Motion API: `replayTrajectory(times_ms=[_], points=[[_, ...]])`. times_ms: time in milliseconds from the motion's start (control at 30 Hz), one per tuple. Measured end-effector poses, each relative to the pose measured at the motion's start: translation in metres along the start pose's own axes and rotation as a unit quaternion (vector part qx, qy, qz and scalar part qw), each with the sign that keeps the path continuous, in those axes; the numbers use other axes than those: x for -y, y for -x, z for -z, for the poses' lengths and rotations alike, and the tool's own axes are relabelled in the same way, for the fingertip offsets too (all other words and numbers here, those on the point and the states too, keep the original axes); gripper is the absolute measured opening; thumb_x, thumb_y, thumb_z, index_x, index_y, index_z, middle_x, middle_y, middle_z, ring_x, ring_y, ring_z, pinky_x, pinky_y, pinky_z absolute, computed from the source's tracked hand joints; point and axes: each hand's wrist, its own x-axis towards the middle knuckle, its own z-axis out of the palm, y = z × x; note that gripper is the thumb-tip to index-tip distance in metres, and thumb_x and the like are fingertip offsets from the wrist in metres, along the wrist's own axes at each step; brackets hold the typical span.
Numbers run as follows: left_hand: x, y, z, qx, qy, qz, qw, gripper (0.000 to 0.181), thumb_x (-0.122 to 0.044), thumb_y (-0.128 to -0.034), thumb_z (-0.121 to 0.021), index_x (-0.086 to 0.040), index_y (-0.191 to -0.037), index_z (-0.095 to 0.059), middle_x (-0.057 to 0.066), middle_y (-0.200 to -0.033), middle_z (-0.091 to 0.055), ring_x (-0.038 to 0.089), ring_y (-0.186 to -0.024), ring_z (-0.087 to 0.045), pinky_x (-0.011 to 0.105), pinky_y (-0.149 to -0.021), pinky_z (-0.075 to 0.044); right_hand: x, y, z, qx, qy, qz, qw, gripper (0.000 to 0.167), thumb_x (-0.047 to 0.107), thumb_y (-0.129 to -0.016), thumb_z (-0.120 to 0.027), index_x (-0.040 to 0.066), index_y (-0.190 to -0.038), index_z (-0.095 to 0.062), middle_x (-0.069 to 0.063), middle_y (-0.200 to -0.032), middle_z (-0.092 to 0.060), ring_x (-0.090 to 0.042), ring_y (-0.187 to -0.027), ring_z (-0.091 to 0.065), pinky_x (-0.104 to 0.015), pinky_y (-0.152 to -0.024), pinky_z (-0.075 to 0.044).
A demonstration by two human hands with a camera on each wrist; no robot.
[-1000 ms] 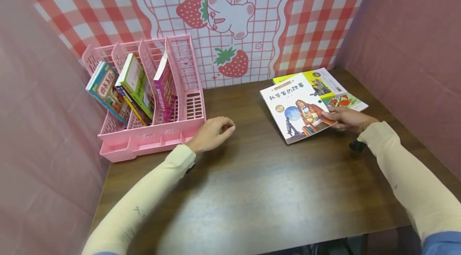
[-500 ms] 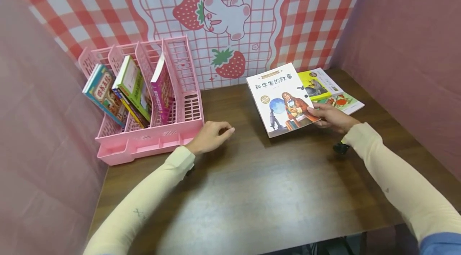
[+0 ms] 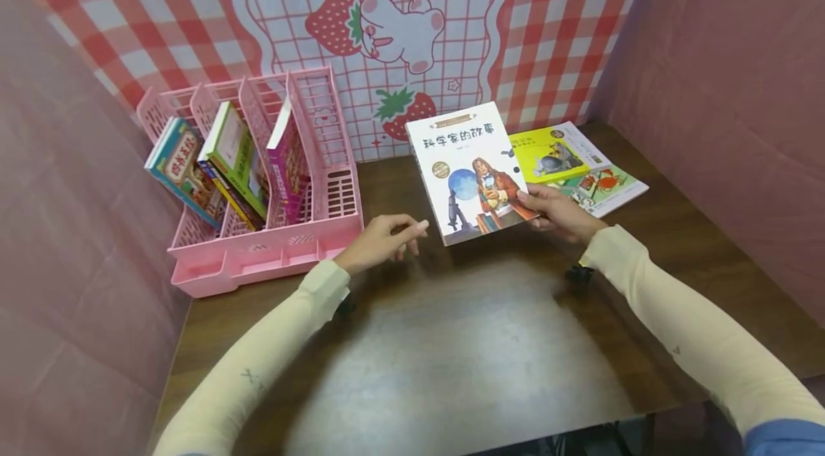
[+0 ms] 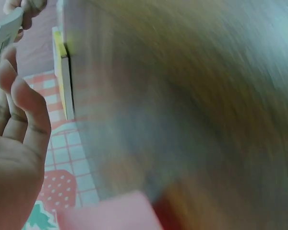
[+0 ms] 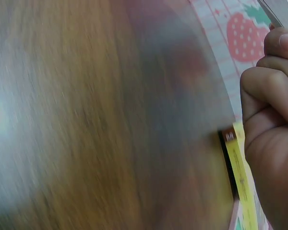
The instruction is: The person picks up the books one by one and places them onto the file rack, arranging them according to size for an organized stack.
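My right hand (image 3: 559,212) grips a white book (image 3: 467,134) by its lower right corner, thumb on the cover. The cover shows a figure in a brown coat, and the book is held tilted above the table. In the right wrist view the fingers of the right hand (image 5: 273,105) curl under the book's edge (image 5: 273,12). Just left of the book is my left hand (image 3: 384,243), holding nothing, its fingers loosely bent and apart from the book. The left wrist view shows the left hand (image 4: 19,129) with its palm turned up.
A pink rack (image 3: 264,248) with dividers stands at left; it holds a blue book (image 3: 187,162), a green book (image 3: 237,162) and a purple book (image 3: 288,170). A yellow book (image 3: 548,155) lies over a green book (image 3: 606,187) at right on the brown table (image 3: 464,341).
The right hand has carried the white book leftward, away from the yellow and green books and toward my left hand. The left hand's fingers have straightened slightly toward the book.
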Motion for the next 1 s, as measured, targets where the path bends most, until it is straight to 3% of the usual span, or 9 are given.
replayTrajectory(times_ms=[167, 300, 367, 433, 567, 667, 833, 933, 1000], points=[[-0.004, -0.002, -0.005, 0.01, 0.108, 0.025, 0.9938, 0.04, -0.04, -0.1035, -0.062, -0.001, -0.108, -0.07, 0.015, -0.079, -0.072, 0.017, -0.056, -0.057, 0.03, -0.053, -0.051, -0.002, -0.005, -0.017, 0.029, 0.006, 0.009, 0.9995, 0.027, 0.027, -0.111, -0.047, 0.015, -0.127, -0.065, -0.002, -0.09, -0.072, -0.008, -0.053, -0.042, -0.027, -0.048, -0.016], [-0.007, -0.003, -0.011, 0.018, 0.133, 0.027, 0.9906, 0.027, -0.027, -0.1032, -0.064, -0.002, -0.093, -0.069, 0.013, -0.072, -0.071, 0.015, -0.052, -0.055, 0.027, -0.051, -0.049, -0.003, -0.007, -0.028, 0.033, 0.018, 0.006, 0.9993, 0.026, 0.029, -0.11, -0.048, 0.017, -0.129, -0.063, -0.001, -0.093, -0.073, -0.009, -0.056, -0.045, -0.023, -0.048, -0.024], [-0.008, -0.003, -0.013, 0.021, 0.143, 0.029, 0.9892, 0.026, -0.023, -0.1023, -0.065, -0.002, -0.088, -0.069, 0.012, -0.068, -0.07, 0.015, -0.049, -0.054, 0.027, -0.05, -0.048, -0.003, -0.008, -0.033, 0.036, 0.024, 0.009, 0.999, 0.026, 0.029, -0.11, -0.049, 0.016, -0.129, -0.061, -0.001, -0.091, -0.072, -0.01, -0.054, -0.044, -0.026, -0.047, -0.022], [-0.009, -0.003, -0.015, 0.026, 0.155, 0.029, 0.9871, 0.026, -0.023, -0.1013, -0.066, -0.001, -0.087, -0.069, 0.012, -0.064, -0.069, 0.015, -0.046, -0.052, 0.027, -0.048, -0.046, -0.002, -0.009, -0.037, 0.043, 0.031, 0.013, 0.9985, 0.027, 0.029, -0.11, -0.049, 0.015, -0.131, -0.06, -0.001, -0.088, -0.071, -0.01, -0.052, -0.043, -0.03, -0.048, -0.018], [-0.007, -0.002, -0.015, 0.043, 0.188, 0.023, 0.9809, 0.023, -0.022, -0.0994, -0.068, 0.001, -0.103, -0.071, 0.014, -0.064, -0.068, 0.016, -0.043, -0.05, 0.028, -0.043, -0.041, -0.006, -0.011, -0.044, 0.055, 0.034, 0.018, 0.9977, 0.028, 0.028, -0.11, -0.049, 0.012, -0.131, -0.058, -0.001, -0.082, -0.067, -0.009, -0.049, -0.041, -0.031, -0.048, -0.016], [-0.003, 0.0, -0.012, 0.04, 0.172, 0.009, 0.9843, 0.023, -0.02, -0.0988, -0.068, 0.002, -0.104, -0.071, 0.014, -0.063, -0.067, 0.028, -0.043, -0.051, 0.029, -0.041, -0.039, -0.011, -0.014, -0.049, 0.056, 0.04, 0.018, 0.9975, 0.03, 0.028, -0.111, -0.048, 0.01, -0.132, -0.058, -0.001, -0.076, -0.064, -0.008, -0.047, -0.04, -0.025, -0.044, -0.02], [-0.003, 0.003, -0.005, -0.007, 0.097, -0.002, 0.9952, 0.028, -0.026, -0.0984, -0.068, -0.002, -0.084, -0.072, 0.017, -0.054, -0.059, 0.058, -0.056, -0.052, 0.035, -0.044, -0.041, -0.015, -0.019, -0.056, 0.051, 0.046, 0.022, 0.9974, 0.032, 0.032, -0.111, -0.048, 0.005, -0.125, -0.058, -0.003, -0.066, -0.057, -0.007, -0.041, -0.034, -0.021, -0.04, -0.024], [-0.008, 0.005, -0.001, -0.029, 0.041, -0.004, 0.9987, 0.035, -0.031, -0.0982, -0.069, -0.006, -0.075, -0.067, 0.018, -0.054, -0.058, 0.057, -0.057, -0.056, 0.035, -0.044, -0.042, -0.016, -0.022, -0.06, 0.043, 0.062, 0.023, 0.9969, 0.034, 0.035, -0.11, -0.048, 0.002, -0.113, -0.056, -0.005, -0.068, -0.059, -0.008, -0.04, -0.033, -0.021, -0.04, -0.026], [-0.011, 0.007, 0.001, -0.04, -0.006, -0.011, 0.9991, 0.038, -0.033, -0.0988, -0.069, -0.007, -0.072, -0.065, 0.015, -0.053, -0.058, 0.045, -0.051, -0.058, 0.031, -0.043, -0.041, -0.017, -0.024, -0.063, 0.038, 0.082, 0.018, 0.9958, 0.037, 0.036, -0.11, -0.048, 0.0, -0.108, -0.053, -0.006, -0.072, -0.061, -0.008, -0.041, -0.035, -0.022, -0.04, -0.028]])
